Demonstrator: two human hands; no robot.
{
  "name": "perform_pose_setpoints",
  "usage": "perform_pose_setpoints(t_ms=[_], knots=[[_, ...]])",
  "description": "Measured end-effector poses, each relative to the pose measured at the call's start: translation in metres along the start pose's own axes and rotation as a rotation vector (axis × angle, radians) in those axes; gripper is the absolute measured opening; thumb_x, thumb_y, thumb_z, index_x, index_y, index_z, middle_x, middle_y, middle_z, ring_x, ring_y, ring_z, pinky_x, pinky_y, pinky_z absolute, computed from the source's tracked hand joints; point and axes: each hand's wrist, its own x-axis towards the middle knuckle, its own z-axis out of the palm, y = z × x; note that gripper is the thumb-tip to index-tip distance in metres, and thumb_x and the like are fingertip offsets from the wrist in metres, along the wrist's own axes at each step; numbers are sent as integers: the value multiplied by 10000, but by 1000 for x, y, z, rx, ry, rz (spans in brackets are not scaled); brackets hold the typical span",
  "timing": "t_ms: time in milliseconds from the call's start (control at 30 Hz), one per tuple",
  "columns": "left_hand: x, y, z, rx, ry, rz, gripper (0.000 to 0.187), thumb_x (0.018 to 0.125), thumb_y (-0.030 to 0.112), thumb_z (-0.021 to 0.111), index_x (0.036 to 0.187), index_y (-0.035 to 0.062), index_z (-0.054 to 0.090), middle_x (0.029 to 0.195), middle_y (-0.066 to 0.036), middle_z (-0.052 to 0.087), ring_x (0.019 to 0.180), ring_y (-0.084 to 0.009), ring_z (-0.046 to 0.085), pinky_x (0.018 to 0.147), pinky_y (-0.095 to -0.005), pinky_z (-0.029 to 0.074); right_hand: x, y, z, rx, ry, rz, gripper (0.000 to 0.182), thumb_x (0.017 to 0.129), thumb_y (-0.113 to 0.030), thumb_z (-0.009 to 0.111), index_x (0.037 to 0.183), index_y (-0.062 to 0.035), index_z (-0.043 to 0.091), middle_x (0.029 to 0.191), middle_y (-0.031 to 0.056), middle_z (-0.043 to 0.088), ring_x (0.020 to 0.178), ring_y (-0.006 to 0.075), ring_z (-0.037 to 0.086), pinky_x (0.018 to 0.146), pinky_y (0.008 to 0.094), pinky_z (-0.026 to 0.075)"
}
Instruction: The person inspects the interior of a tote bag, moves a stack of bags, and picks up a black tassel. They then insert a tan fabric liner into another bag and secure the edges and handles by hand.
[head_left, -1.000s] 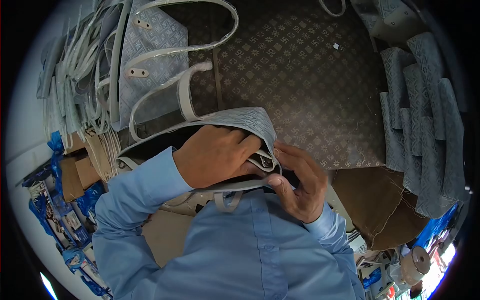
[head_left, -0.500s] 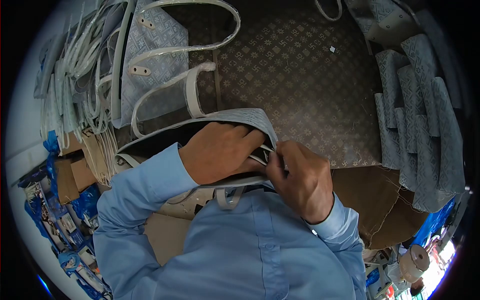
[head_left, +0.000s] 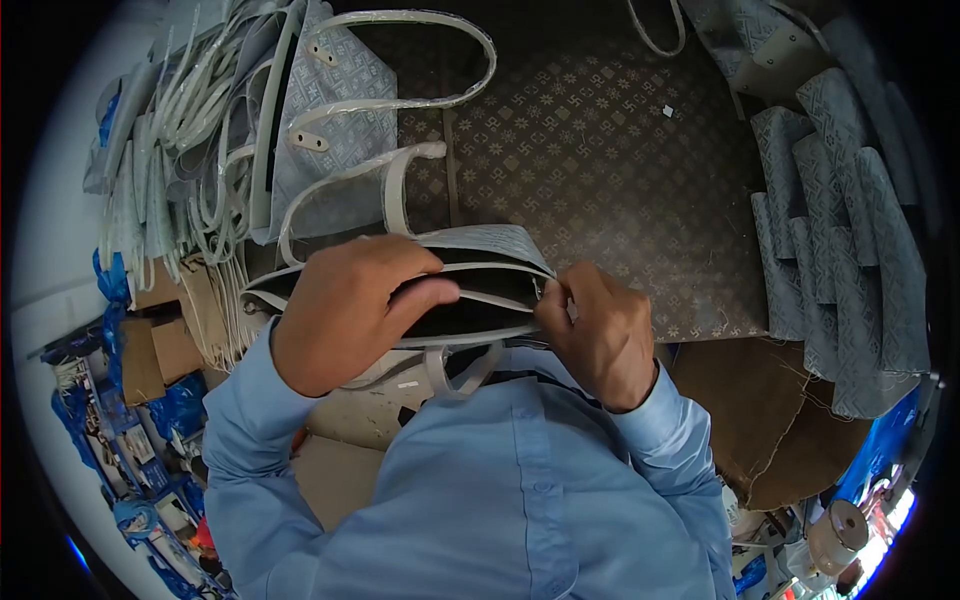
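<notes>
I hold a grey-blue patterned tote bag (head_left: pixel 490 243) with a dark lining against my chest, its mouth facing up. My left hand (head_left: pixel 345 310) grips the bag's left part, fingers curled over the near rim and reaching into the opening. My right hand (head_left: pixel 595 330) pinches the right end of the rim between thumb and fingers. A pale plastic-wrapped handle (head_left: pixel 395 190) stands up from the bag's far side. A short pale strap (head_left: pixel 460 370) hangs below the rim against my blue shirt.
A brown patterned worktop (head_left: pixel 600 150) lies ahead. Finished bags and loose pale handles (head_left: pixel 200 130) pile at the left, another bag (head_left: pixel 340 110) flat beside them. Folded grey-blue fabric pieces (head_left: pixel 850 240) stack at the right. Brown cardboard (head_left: pixel 760 420) and blue packets (head_left: pixel 120 420) lie lower down.
My left hand slid left along the rim and out of the deep opening. The bag's mouth has flattened and narrowed. My right hand closed tighter on the right end.
</notes>
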Motion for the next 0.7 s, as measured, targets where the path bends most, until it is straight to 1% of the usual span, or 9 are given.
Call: perform_pose_setpoints(t_ms=[33, 67, 133, 167, 233, 433, 467, 533, 700], knots=[[-3, 3, 0, 199, 98, 46, 363, 756, 185, 710, 1039, -13, 600, 899, -160, 632, 807, -295, 629, 717, -353, 497, 1, -1, 0, -7, -2, -13, 140, 771, -41, 619, 729, -14, 488, 624, 169, 545, 521, 351, 563, 461, 412, 450], [4, 4, 3, 197, 116, 49, 363, 756, 185, 710, 1039, -13, 600, 899, -160, 632, 807, -295, 629, 717, -353, 497, 2, -2, 0, -1, -6, -25, 120, 767, -33, 624, 727, -1, 515, 619, 175, 556, 509, 336, 571, 465, 392, 451], [33, -2, 16, 408, 174, 552, 329, 742, 135, 679, 1034, 0, 608, 936, -103, 620, 823, -232, 618, 703, -319, 505, 1, -3, 1, -5, -7, -47, 102, 764, -25, 628, 726, 12, 541, 614, 180, 568, 498, 322, 579, 469, 372, 452], [41, -11, 21, 411, 186, 563, 329, 742, 135, 679, 1034, 0, 608, 936, -103, 620, 823, -232, 618, 703, -319, 505, 1, 0, 0, 1, -21, -45, 99, 768, -30, 626, 730, 13, 545, 608, 179, 565, 500, 318, 582, 473, 372, 453], [55, -26, 31, 459, 39, 751, 366, 713, 143, 673, 1045, 3, 607, 979, -82, 603, 857, -225, 603, 718, -320, 506, 0, 1, 1, -9, -2, -24, 97, 771, -35, 625, 734, 14, 550, 601, 179, 562, 502, 314, 585, 476, 371, 454], [40, -25, 38, 614, 309, 885, 224, 749, 162, 649, 894, 7, 574, 933, -109, 547, 824, -243, 589, 742, -323, 495, -5, -4, 1, -46, 54, -11, 119, 786, -70, 615, 735, 25, 564, 587, 180, 565, 505, 287, 590, 477, 352, 451], [38, -28, 36, 608, 303, 901, 224, 749, 162, 649, 894, 7, 574, 933, -109, 547, 824, -243, 589, 742, -323, 495, -6, -5, 1, -48, 53, 2, 115, 783, -75, 620, 745, 24, 575, 590, 179, 569, 503, 286, 587, 477, 351, 450], [32, -32, 37, 687, 289, 753, 196, 750, 162, 653, 829, 19, 545, 947, -108, 522, 789, -246, 586, 700, -326, 490, -7, -6, 1, -51, 48, 29, 113, 780, -80, 625, 755, 24, 587, 593, 177, 573, 500, 285, 584, 478, 351, 449], [36, -40, 40, 408, 217, 819, 193, 747, 117, 678, 821, -4, 547, 955, -103, 531, 758, -265, 584, 648, -340, 476, -4, -8, -6, -88, -58, 65, 106, 788, -93, 637, 797, 11, 620, 633, 165, 595, 524, 270, 595, 500, 340, 458]])
